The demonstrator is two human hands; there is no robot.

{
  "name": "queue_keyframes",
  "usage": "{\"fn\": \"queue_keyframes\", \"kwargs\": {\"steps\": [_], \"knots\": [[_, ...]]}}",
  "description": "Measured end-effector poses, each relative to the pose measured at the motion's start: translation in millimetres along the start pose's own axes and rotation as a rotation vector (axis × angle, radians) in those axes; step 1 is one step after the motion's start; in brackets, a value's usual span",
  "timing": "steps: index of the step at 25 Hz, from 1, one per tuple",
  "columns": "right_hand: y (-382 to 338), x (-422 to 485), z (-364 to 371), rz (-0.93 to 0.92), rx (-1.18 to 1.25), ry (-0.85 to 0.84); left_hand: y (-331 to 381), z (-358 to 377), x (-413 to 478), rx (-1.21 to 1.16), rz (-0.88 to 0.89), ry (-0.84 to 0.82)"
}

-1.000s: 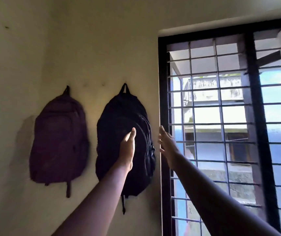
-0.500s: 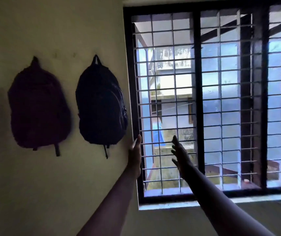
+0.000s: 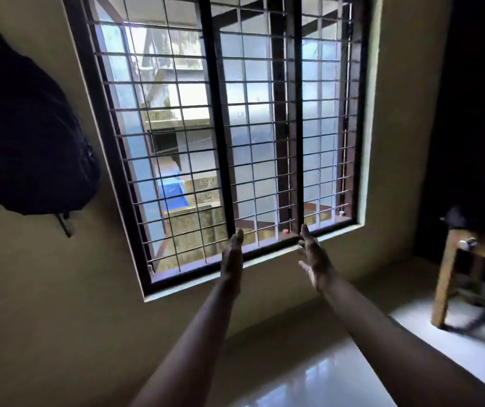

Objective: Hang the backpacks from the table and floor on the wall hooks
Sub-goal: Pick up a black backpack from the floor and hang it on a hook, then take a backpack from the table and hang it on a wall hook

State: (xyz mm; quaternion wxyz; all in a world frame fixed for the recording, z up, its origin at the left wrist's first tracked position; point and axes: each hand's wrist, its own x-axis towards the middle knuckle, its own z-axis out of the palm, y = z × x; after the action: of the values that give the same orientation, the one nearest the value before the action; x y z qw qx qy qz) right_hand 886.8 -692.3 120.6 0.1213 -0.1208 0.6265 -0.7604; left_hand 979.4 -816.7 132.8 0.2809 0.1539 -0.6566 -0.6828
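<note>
A black backpack (image 3: 29, 136) hangs on the wall at the far left, its top loop up at the frame's edge. Both my arms reach forward in front of the window's lower edge. My left hand (image 3: 233, 254) is empty, fingers straight and edge-on. My right hand (image 3: 313, 257) is empty too, fingers spread. Both hands are well to the right of the backpack and touch nothing. The purple backpack is out of view.
A barred window (image 3: 223, 127) fills the wall ahead, its sill near my hands. A wooden table (image 3: 452, 274) stands at the right with something dark on top (image 3: 458, 218). Glossy light floor (image 3: 338, 374) lies below.
My view has swung right and down; the purple backpack left the frame and the table appeared. Both hands came off the black backpack and dropped toward the window sill.
</note>
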Motion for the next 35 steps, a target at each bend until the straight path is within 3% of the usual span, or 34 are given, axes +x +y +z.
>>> {"fn": "queue_keyframes", "kwargs": {"steps": [4,15,21,29,35], "knots": [[-17,24,-101,0.000,0.011,0.114,-22,101,6,-0.015,-0.034,-0.091],[-71,98,-442,-0.021,-0.001,0.453,-74,474,31,-0.073,-0.133,-0.393],[-75,160,-584,-0.003,0.050,0.624,-111,644,68,-0.164,-0.198,-0.575],[-88,307,-736,0.032,-0.159,0.793,-169,826,179,0.009,-0.135,-0.743],[-65,385,-850,0.102,-0.475,0.822,-237,946,246,0.418,0.060,-0.924]]}}
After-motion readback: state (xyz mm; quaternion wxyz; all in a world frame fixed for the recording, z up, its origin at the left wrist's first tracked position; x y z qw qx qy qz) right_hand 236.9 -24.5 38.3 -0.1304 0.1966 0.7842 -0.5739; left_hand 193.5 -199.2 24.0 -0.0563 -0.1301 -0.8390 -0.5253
